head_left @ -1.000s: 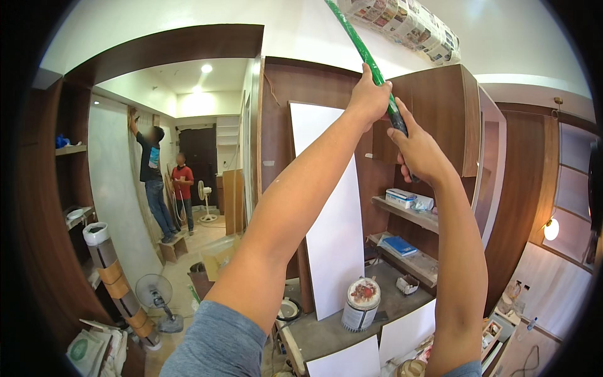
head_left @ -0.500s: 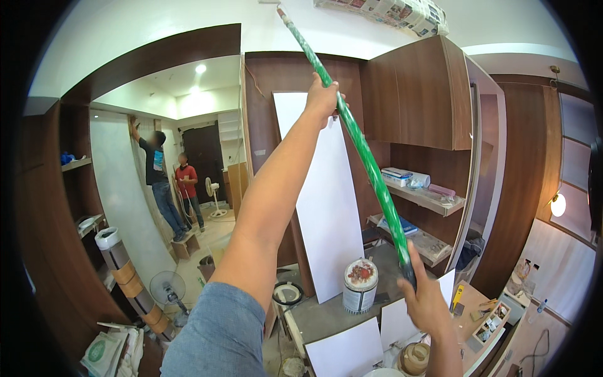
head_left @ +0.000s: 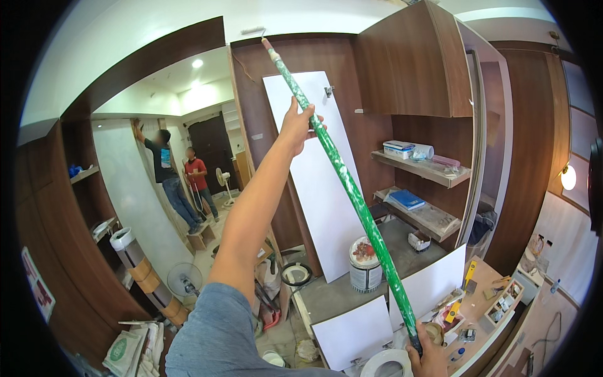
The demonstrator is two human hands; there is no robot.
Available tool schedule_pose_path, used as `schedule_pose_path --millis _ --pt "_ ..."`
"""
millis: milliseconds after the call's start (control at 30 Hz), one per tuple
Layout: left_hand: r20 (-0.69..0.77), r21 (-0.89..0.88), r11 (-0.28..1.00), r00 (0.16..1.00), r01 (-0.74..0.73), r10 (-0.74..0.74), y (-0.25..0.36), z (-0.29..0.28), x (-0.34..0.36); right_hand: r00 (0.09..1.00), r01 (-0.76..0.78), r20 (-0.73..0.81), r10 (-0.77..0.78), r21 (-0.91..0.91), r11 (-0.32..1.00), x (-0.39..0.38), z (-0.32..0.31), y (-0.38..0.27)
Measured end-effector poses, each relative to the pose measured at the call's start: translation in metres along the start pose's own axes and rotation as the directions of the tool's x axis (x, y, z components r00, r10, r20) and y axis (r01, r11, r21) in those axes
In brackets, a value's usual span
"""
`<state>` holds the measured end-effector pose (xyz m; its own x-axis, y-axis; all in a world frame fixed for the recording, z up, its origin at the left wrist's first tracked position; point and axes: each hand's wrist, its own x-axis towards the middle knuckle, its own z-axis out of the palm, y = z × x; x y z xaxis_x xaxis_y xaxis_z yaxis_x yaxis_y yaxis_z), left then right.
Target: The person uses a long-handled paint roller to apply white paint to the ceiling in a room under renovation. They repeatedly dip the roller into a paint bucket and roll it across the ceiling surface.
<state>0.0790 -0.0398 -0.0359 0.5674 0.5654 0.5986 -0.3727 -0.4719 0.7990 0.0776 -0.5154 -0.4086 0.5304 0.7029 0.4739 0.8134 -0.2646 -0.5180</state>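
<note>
A long green pole (head_left: 352,188) with white paint smears runs slantwise across the view. My left hand (head_left: 296,129) is closed round its upper part, that arm stretched far out. Lower right, my right hand (head_left: 430,359) grips the dark bottom end. At the pole's far tip, a paint roller (head_left: 253,30) lies at the white wall (head_left: 301,17), just above the brown wood panelling. Whether it presses on the wall, I cannot tell. Behind the pole leans a tall white board (head_left: 314,188). A paint-spattered can (head_left: 365,273) stands on the grey counter (head_left: 320,298) below.
Brown cabinet (head_left: 408,63) and cluttered shelves (head_left: 427,168) are on the right. White panels (head_left: 353,333) lean below the counter. Tools lie on a wooden worktop (head_left: 487,295). Far left, one person (head_left: 164,169) stands on a stool, another (head_left: 196,176) beside; a fan (head_left: 184,279) is nearer.
The pole and both hands sit lower in view, and the roller now shows fully at the wall above the panelling. The view has shifted, showing more of the shelves and worktop.
</note>
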Motion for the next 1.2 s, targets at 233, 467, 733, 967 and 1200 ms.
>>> schedule_pose_path --millis 233,467,733,967,1200 --pt "0.030 -0.001 1.000 0.999 0.013 -0.013 -0.015 -0.002 -0.022 0.922 -0.358 0.229 0.313 0.189 0.915 -0.018 0.003 -0.015" --pt "0.028 0.036 0.999 0.999 0.023 -0.024 -0.019 -0.011 -0.032 0.892 -0.410 0.284 0.352 0.178 0.894 -0.027 0.016 -0.021" --pt "0.022 0.073 0.997 0.999 0.036 -0.038 -0.018 -0.017 -0.035 0.878 -0.447 0.321 0.355 0.285 0.848 -0.029 0.037 -0.023" --pt "0.022 0.091 0.995 0.999 0.040 -0.042 -0.023 -0.026 -0.036 0.921 -0.356 0.258 0.292 0.252 0.900 -0.031 0.051 -0.025" --pt "0.024 0.099 0.995 1.000 0.001 -0.004 -0.015 -0.027 -0.020 0.909 -0.372 0.305 0.283 0.290 0.882 -0.013 0.040 -0.036"
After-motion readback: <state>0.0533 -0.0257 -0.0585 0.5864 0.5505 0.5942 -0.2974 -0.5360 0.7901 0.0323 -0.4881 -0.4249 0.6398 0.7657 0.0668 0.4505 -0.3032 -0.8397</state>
